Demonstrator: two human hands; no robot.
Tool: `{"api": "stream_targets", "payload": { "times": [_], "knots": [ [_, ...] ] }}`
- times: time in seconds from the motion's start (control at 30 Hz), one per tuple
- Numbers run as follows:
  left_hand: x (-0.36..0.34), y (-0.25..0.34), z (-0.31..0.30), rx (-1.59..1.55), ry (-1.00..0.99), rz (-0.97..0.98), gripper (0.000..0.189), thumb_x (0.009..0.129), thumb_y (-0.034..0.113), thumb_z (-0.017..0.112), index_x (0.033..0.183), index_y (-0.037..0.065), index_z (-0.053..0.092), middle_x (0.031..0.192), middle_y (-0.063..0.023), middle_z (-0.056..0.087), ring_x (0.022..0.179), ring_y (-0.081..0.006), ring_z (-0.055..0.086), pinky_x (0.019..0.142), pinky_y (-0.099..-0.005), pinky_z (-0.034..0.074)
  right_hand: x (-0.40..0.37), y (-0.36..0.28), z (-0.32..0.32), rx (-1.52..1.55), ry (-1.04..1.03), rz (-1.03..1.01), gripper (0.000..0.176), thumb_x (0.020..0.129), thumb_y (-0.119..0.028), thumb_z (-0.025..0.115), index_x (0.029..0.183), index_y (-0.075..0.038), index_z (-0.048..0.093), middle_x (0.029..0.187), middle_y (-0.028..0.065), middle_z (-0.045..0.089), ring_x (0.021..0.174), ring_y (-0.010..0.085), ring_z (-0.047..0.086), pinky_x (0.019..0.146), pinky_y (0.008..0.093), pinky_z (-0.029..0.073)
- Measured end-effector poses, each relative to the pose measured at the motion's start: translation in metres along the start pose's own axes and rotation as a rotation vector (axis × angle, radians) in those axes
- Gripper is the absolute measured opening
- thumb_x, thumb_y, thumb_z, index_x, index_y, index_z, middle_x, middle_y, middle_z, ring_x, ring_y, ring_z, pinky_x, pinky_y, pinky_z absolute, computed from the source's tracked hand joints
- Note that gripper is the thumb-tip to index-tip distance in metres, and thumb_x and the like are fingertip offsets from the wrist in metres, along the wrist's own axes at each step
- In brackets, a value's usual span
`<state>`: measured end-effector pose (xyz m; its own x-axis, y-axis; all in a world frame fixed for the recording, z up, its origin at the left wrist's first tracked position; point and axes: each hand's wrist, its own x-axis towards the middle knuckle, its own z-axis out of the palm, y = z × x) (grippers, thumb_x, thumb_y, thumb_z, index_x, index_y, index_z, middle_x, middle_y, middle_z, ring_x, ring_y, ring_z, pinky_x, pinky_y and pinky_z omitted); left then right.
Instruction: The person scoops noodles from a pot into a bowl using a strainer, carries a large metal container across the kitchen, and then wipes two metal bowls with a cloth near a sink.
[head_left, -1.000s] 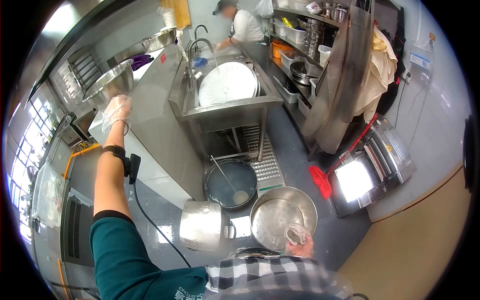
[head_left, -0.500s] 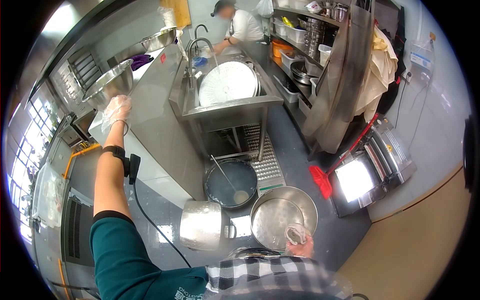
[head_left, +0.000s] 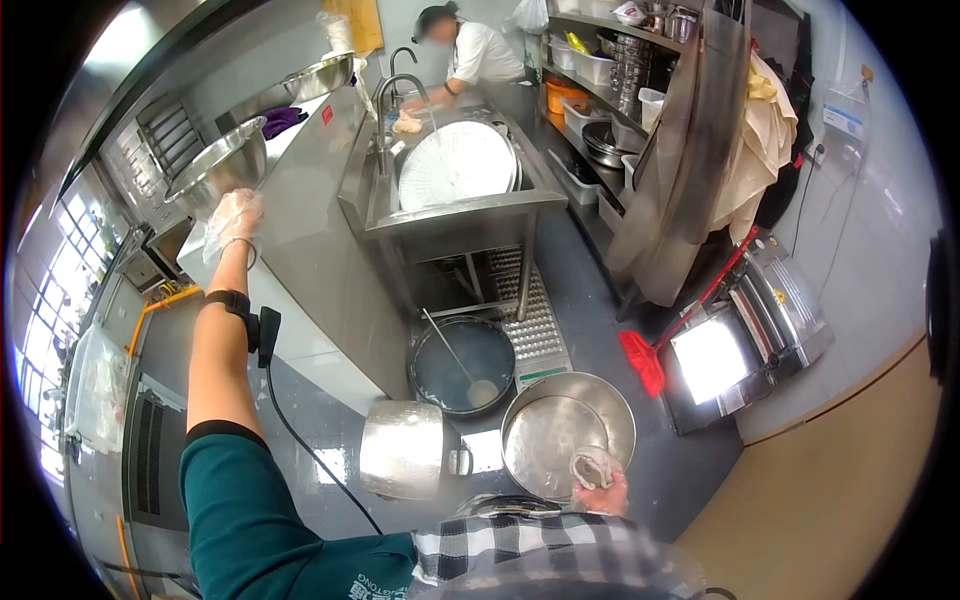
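My left hand (head_left: 236,218), in a clear plastic glove, is up at the edge of the white-sided counter (head_left: 195,255). It lies against or just below a large steel bowl (head_left: 217,170); its fingertips are hidden, so its grip does not show. At the bottom, my right hand (head_left: 605,495) is closed on a wet, greyish-white cloth (head_left: 595,465), at the near rim of a wide, round steel pot (head_left: 540,430) on the floor. To its left are an upturned or sideways steel pot (head_left: 403,450) and a dark round tub (head_left: 440,370) of cloudy water with a ladle (head_left: 460,362) in it.
A steel sink (head_left: 450,225) holds large white round trays (head_left: 455,170) under a running tap (head_left: 383,115). Behind it, a person (head_left: 480,55) leans over. Loaded shelves (head_left: 600,130), a red broom (head_left: 640,363) and a steel machine (head_left: 770,320) stand right. A cable (head_left: 310,450) trails leftward.
The person behind the sink has shifted slightly and moved their hands. A blue item near the tap gives way to a beige one. My hands have hardly moved.
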<state>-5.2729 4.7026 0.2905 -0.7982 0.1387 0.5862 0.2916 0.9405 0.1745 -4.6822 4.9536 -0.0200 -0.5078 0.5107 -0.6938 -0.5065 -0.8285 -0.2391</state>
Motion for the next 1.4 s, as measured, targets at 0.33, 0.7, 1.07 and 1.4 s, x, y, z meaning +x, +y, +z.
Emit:
{"api": "stream_targets", "payload": {
  "times": [0.33, 0.7, 1.07, 1.4],
  "knots": [
    [0.001, -0.002, 0.000, 0.010, -0.022, 0.006, 0.029, 0.072, 0.035, 0.046, 0.083, 0.014, 0.064, 0.087, -0.0126, 0.061, 0.081, -0.0328, 0.058, 0.070, -0.0413, 0.046, -0.002, 0.001, 0.004, 0.019, 0.034, 0.003, 0.039, 0.080, -0.025, 0.038, 0.111, -0.005, 0.048, 0.114, 0.0099, 0.049, 0.106, 0.0259, 0.045, 0.087, 0.0428, 0.034],
    [0.000, 0.000, -0.002, 0.019, -0.039, -0.007, 0.029, 0.072, 0.034, 0.046, 0.085, 0.015, 0.064, 0.089, -0.0122, 0.061, 0.083, -0.0316, 0.059, 0.071, -0.0410, 0.046, 0.004, 0.001, -0.004, -0.013, -0.037, -0.011, 0.039, 0.080, -0.025, 0.039, 0.111, -0.005, 0.047, 0.114, 0.0094, 0.049, 0.107, 0.0252, 0.045, 0.086, 0.0427, 0.035],
    [-0.001, 0.004, -0.008, -0.011, -0.083, -0.031, 0.030, 0.074, 0.033, 0.044, 0.089, 0.015, 0.063, 0.093, -0.0135, 0.060, 0.087, -0.0322, 0.057, 0.075, -0.0403, 0.045, -0.007, 0.004, 0.007, -0.023, -0.031, -0.026, 0.040, 0.080, -0.025, 0.038, 0.113, -0.004, 0.046, 0.115, 0.0095, 0.048, 0.108, 0.0250, 0.044, 0.087, 0.0408, 0.034],
    [-0.004, 0.007, -0.011, 0.000, -0.084, -0.049, 0.031, 0.075, 0.035, 0.045, 0.090, 0.016, 0.064, 0.093, -0.0122, 0.061, 0.087, -0.0318, 0.058, 0.076, -0.0400, 0.045, -0.005, 0.005, 0.006, 0.004, 0.036, -0.025, 0.041, 0.080, -0.027, 0.037, 0.114, -0.005, 0.044, 0.115, 0.0096, 0.047, 0.107, 0.0251, 0.044, 0.085, 0.0417, 0.034]
  ]
}}
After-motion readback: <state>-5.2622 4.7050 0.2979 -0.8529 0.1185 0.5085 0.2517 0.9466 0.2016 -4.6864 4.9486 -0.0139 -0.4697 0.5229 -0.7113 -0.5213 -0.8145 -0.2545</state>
